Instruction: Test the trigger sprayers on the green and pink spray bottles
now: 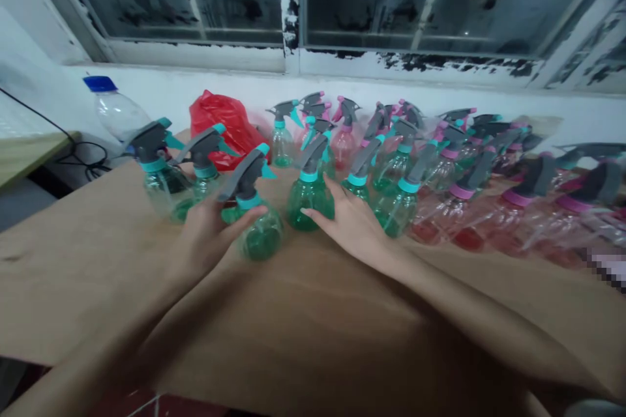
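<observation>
My left hand (208, 228) is wrapped round a green spray bottle (263, 238) with a grey and turquoise trigger head; the bottle leans a little to the right. A second green spray bottle (300, 205) stands upright on the table, and my right hand (359, 225) holds it from its right side, thumb in front and fingers partly hidden behind. Two more green spray bottles, a nearer-left one (163, 192) and another (204, 182) beside it, stand just beyond my left hand. Right of my right hand is a further green spray bottle (396, 212).
Rows of green and pink spray bottles (464, 228) fill the table's right and back. A red plastic bag (222, 120) and a large clear bottle with a blue cap (117, 111) are at the back left. The wooden table (293, 319) meets a white wall under windows.
</observation>
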The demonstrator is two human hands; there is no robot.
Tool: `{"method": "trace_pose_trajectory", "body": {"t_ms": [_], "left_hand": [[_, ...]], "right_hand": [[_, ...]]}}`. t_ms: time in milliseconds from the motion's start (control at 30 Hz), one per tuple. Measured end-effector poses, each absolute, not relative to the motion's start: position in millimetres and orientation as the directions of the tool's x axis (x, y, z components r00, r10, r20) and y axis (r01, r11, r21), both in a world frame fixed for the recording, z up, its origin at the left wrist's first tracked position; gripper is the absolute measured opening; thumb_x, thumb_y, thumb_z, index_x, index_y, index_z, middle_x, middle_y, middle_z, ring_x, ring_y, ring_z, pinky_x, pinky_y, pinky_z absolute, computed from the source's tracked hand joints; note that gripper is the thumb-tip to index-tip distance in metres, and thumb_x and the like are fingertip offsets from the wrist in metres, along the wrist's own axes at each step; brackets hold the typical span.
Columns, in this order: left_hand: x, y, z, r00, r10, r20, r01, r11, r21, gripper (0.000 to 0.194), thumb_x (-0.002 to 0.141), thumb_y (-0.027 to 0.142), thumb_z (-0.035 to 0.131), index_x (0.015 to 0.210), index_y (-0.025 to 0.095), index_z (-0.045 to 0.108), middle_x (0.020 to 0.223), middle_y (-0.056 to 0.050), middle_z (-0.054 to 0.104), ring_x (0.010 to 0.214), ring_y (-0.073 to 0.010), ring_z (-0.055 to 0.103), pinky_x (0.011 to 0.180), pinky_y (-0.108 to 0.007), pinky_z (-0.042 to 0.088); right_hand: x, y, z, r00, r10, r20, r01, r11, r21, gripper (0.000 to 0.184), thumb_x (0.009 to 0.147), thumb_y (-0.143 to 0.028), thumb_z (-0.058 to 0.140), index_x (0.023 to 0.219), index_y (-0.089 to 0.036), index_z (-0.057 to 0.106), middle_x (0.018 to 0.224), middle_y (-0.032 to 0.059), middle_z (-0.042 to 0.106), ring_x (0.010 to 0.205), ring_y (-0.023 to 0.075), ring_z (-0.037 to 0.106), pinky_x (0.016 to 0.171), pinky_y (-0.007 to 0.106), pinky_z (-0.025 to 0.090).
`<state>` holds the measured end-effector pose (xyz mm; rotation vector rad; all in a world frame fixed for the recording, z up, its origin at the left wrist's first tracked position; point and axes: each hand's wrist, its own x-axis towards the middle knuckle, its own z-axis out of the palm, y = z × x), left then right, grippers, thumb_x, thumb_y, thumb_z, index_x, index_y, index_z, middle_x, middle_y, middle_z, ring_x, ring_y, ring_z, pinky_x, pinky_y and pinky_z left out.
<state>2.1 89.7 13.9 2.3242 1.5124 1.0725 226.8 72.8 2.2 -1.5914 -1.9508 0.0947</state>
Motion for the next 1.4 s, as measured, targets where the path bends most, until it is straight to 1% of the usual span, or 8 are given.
{"method": "trace_pose_trajectory", "body": {"t_ms": [200,467,667,967,1100,1233,1300,1400], "left_hand": [[8,105,19,0.266,0.833,0.485,0.733,-0.502,0.460,0.037,0.081,0.047,0.057,0.104,0.018,0.057,0.099,-0.008,0.069,0.086,-0.0267,0.066,0.072,-0.034,0.048],[11,131,19,0.263,0.807,0.528,0.738,-0.521,0.429,0.028,0.082,0.045,0.055,0.091,0.018,0.055,0.085,-0.007,0.068,0.078,-0.0251,0.065,0.068,-0.034,0.048],[13,140,19,0.288,0.804,0.520,0.737,-0.533,0.416,0.029,0.083,0.044,0.054,0.097,0.018,0.055,0.077,-0.005,0.067,0.072,-0.0239,0.064,0.067,-0.035,0.047],[13,130,15,0.274,0.802,0.531,0.718,-0.538,0.441,0.032,0.087,0.043,0.048,0.107,0.018,0.052,0.101,-0.008,0.068,0.097,-0.0263,0.063,0.080,-0.036,0.048],[7,102,10,0.260,0.788,0.559,0.720,-0.544,0.432,0.043,0.088,0.034,0.049,0.126,0.015,0.040,0.127,-0.013,0.055,0.118,-0.0247,0.051,0.094,-0.036,0.043],[-1,67,6,0.280,0.761,0.585,0.745,-0.557,0.368,0.043,0.088,0.027,0.050,0.129,0.019,0.039,0.131,-0.011,0.049,0.122,-0.0233,0.045,0.100,-0.040,0.037],[-1,53,6,0.295,0.765,0.573,0.690,-0.585,0.426,0.039,0.087,0.028,0.052,0.124,0.021,0.042,0.131,-0.008,0.048,0.122,-0.0228,0.044,0.102,-0.041,0.036],[8,37,10,0.364,0.812,0.457,0.595,-0.579,0.556,0.054,0.082,0.035,0.059,0.130,0.024,0.036,0.135,-0.006,0.045,0.124,-0.0242,0.042,0.104,-0.043,0.034]], "right_hand": [[212,88,1,-0.023,0.919,0.393,0.871,0.212,-0.444,0.073,0.080,-0.054,0.051,0.132,-0.005,0.037,0.117,0.0232,0.057,0.101,0.0385,0.058,0.077,0.050,0.050],[203,96,-7,0.019,0.898,0.440,0.924,0.152,-0.352,0.065,0.079,-0.059,0.047,0.119,-0.006,0.046,0.105,0.0225,0.059,0.086,0.0364,0.062,0.064,0.048,0.051],[207,94,-4,-0.035,0.891,0.452,0.940,0.182,-0.287,0.056,0.080,-0.059,0.046,0.106,-0.010,0.052,0.096,0.0185,0.060,0.079,0.0336,0.063,0.061,0.045,0.051],[210,79,-2,-0.112,0.915,0.387,0.928,0.236,-0.289,0.060,0.082,-0.059,0.042,0.115,-0.009,0.047,0.104,0.0202,0.057,0.088,0.0356,0.062,0.068,0.047,0.051],[212,67,-6,-0.157,0.893,0.422,0.921,0.287,-0.264,0.064,0.083,-0.060,0.039,0.120,-0.008,0.043,0.111,0.0212,0.055,0.089,0.0352,0.061,0.068,0.046,0.051],[212,53,-7,-0.161,0.900,0.405,0.935,0.270,-0.231,0.063,0.083,-0.064,0.037,0.109,-0.008,0.049,0.101,0.0187,0.058,0.080,0.0321,0.064,0.060,0.040,0.050],[212,43,-6,-0.188,0.896,0.403,0.931,0.293,-0.218,0.061,0.082,-0.065,0.037,0.103,-0.009,0.051,0.095,0.0160,0.060,0.077,0.0300,0.064,0.056,0.037,0.049],[211,24,-5,-0.244,0.869,0.430,0.906,0.362,-0.218,0.059,0.078,-0.069,0.040,0.095,-0.013,0.051,0.086,0.0102,0.062,0.070,0.0259,0.064,0.051,0.033,0.045]]}}
